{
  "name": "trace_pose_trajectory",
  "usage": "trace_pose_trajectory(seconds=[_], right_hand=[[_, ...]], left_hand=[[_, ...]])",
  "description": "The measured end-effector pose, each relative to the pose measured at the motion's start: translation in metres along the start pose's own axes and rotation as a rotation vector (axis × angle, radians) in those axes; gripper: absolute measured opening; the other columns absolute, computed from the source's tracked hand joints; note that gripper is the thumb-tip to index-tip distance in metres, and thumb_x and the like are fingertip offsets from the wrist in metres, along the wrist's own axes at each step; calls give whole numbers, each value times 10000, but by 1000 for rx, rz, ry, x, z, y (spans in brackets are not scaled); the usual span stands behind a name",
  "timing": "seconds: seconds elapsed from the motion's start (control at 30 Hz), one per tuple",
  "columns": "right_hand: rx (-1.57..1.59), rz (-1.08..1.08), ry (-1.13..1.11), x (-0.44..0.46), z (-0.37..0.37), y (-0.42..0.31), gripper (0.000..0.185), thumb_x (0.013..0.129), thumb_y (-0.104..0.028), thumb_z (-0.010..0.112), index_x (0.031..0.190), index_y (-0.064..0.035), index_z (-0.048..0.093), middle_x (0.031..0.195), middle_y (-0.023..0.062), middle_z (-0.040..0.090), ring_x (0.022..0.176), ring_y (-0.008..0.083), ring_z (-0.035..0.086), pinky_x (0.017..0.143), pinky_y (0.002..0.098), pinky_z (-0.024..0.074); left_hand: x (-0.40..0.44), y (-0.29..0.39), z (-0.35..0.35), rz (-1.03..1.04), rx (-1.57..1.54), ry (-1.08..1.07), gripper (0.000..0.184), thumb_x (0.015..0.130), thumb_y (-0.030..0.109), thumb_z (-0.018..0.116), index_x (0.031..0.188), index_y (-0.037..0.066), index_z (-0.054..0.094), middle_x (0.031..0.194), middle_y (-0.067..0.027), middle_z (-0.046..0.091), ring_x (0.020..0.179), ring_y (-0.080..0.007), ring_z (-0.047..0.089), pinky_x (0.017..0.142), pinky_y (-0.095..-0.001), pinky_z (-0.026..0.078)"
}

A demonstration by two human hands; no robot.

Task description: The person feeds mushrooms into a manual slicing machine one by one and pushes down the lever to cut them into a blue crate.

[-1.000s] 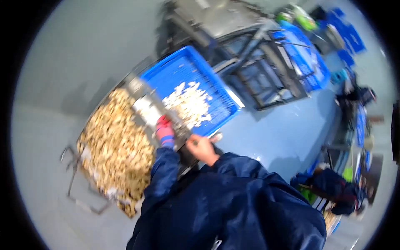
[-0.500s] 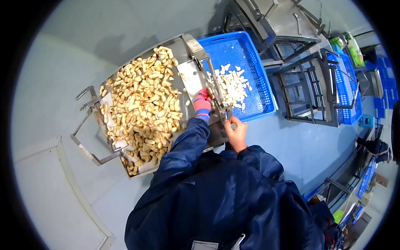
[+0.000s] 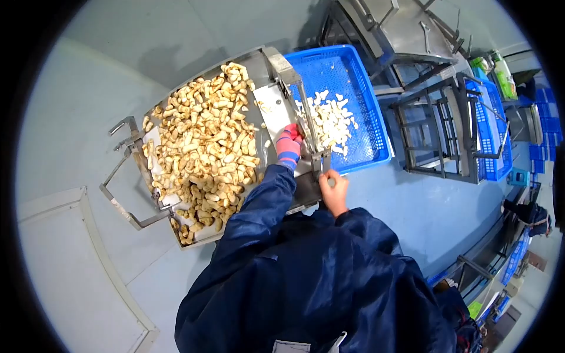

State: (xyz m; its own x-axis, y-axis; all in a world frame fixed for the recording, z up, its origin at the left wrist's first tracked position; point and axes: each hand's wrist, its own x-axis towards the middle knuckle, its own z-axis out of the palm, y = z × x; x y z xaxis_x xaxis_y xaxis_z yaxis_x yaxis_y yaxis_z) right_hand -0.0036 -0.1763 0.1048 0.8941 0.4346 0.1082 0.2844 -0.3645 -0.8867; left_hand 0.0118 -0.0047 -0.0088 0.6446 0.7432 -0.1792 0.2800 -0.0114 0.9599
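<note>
My left hand (image 3: 289, 145), in a pink-and-blue striped glove, is closed at the metal cutter (image 3: 307, 120), its fingertips against the long bar. What it pinches, if anything, is hidden. Bare and closed, my right hand (image 3: 333, 192) grips the near end of the cutter's lever handle (image 3: 321, 166). Left of the gloved hand lies a large heap of tan, knobbly, mushroom-like pieces (image 3: 203, 141) on a metal tray table (image 3: 263, 67). A white board (image 3: 272, 109) lies beside the cutter. Beyond the bar, smaller pale cut pieces (image 3: 332, 120) are gathered in a blue perforated crate (image 3: 368, 97).
A second metal bracket (image 3: 132, 176) juts from the table's left end. To the right stand a metal rack (image 3: 435, 126) and another blue crate (image 3: 491, 132). A steel table (image 3: 406, 29) with a wrench (image 3: 425, 36) is at the back.
My right hand and the lever handle have shifted very slightly. The gloved left hand stays at the bar, and the view has moved a little.
</note>
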Motion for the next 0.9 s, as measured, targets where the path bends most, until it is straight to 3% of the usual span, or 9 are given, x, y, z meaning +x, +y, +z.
trace_pose_trajectory(seconds=[0.2, 0.23, 0.27, 0.4, 0.5, 0.6, 0.63, 0.73, 0.9], right_hand=[[39, 22, -60, -12, 11, 26, 142, 758, -149, 587, 687, -26, 570, 634, 178, 587, 587, 306, 592, 517, 384, 431], [-123, -67, -22, -15, 7, 26, 129, 743, -164, 593, 690, -49, 567, 649, 146, 551, 601, 278, 533, 680, 400, 410], [-278, -22, -190, -15, -1, 21, 143, 736, -197, 596, 690, -63, 574, 674, 163, 573, 658, 337, 557, 770, 418, 391], [44, 92, -124, -13, 0, 24, 139, 760, -142, 556, 693, -23, 533, 596, 177, 507, 522, 276, 517, 512, 347, 407], [227, 107, -73, -22, 13, 53, 150, 766, -142, 555, 697, -12, 530, 595, 181, 502, 526, 291, 518, 514, 356, 408], [53, 117, -120, -13, -5, 15, 157, 768, -144, 558, 699, -6, 530, 599, 184, 508, 542, 311, 536, 518, 368, 413], [48, 131, -126, -12, -9, 9, 159, 768, -146, 560, 703, -4, 532, 609, 187, 519, 561, 323, 551, 525, 375, 418], [34, 90, -126, -13, -5, 18, 154, 768, -147, 560, 708, -7, 538, 612, 187, 522, 561, 331, 544, 527, 375, 419], [53, 126, -152, -12, -8, 16, 141, 765, -143, 560, 705, -16, 545, 615, 177, 524, 558, 321, 542, 527, 370, 419]], left_hand=[[1, -1, -16, -5, 78, -97, 354, 798, -4, 483, 1148, 36, 518, 946, -109, 626, 879, -194, 583, 768, -291, 467], [10, -30, -11, -219, -437, -158, 368, 809, -8, 480, 1169, 63, 509, 943, -94, 619, 840, -173, 578, 736, -283, 474], [5, -10, -14, -188, -223, -151, 360, 818, 1, 497, 1172, 68, 503, 925, -72, 609, 799, -145, 571, 691, -260, 472], [13, -20, -2, -132, -35, -75, 383, 802, 35, 575, 1176, 18, 490, 919, -80, 609, 738, -120, 548, 654, -248, 454], [18, -10, 20, -62, 136, 45, 345, 784, 2, 579, 1121, 1, 503, 928, -95, 594, 725, -145, 549, 639, -272, 472], [29, -24, 20, -157, -293, 97, 325, 777, -32, 549, 1095, 14, 498, 934, -91, 571, 725, -167, 552, 624, -279, 479], [39, -17, 14, -450, -718, 145, 346, 770, -40, 531, 1103, 42, 483, 929, -74, 548, 701, -165, 540, 603, -280, 474], [35, 2, 14, -185, -424, -60, 338, 780, -3, 543, 1108, 57, 485, 920, -59, 539, 662, -139, 520, 564, -249, 452], [22, 60, -22, -256, -474, -248, 282, 827, 48, 550, 1106, 91, 528, 823, 3, 543, 654, -75, 488, 567, -196, 425]])
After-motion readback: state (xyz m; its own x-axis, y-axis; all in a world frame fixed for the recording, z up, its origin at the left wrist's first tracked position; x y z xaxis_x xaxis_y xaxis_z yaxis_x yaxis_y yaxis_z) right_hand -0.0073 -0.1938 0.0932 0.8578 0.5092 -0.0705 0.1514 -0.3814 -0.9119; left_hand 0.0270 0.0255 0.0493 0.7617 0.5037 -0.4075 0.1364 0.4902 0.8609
